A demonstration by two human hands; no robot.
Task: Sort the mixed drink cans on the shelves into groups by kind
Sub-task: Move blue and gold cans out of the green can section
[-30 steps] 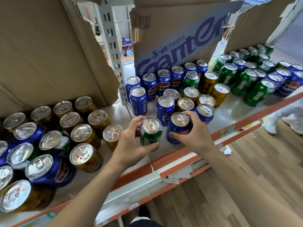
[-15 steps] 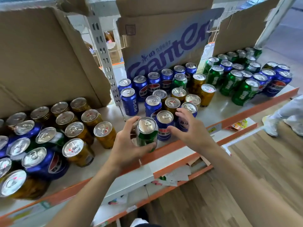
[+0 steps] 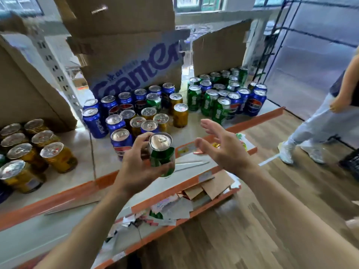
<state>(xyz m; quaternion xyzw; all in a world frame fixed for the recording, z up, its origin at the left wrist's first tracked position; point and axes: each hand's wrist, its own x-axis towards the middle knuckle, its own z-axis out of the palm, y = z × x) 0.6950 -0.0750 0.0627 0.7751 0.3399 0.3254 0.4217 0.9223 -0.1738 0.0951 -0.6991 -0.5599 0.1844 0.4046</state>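
Note:
My left hand (image 3: 139,164) grips a green can (image 3: 162,154) upright above the shelf's front edge. To its right my right hand (image 3: 219,146) hovers with spread fingers and holds nothing. Behind them stands a mixed cluster of blue cans (image 3: 94,122) and gold cans (image 3: 180,115). A blue can (image 3: 120,139) stands just left of the held one. Further right, green cans (image 3: 207,101) mix with more blue cans (image 3: 256,102). At the far left is a group of gold cans (image 3: 58,157).
The shelf (image 3: 81,152) has an orange front lip (image 3: 58,197). Cardboard sheets (image 3: 136,61) line its back. A lower shelf holds torn paper and cardboard scraps (image 3: 194,199). A person (image 3: 318,121) in light trousers walks on the wooden floor at the right.
My right hand let go of the blue can, which now stands on the shelf, and lifted away open to the right. My left hand still holds the green can. The view swung right.

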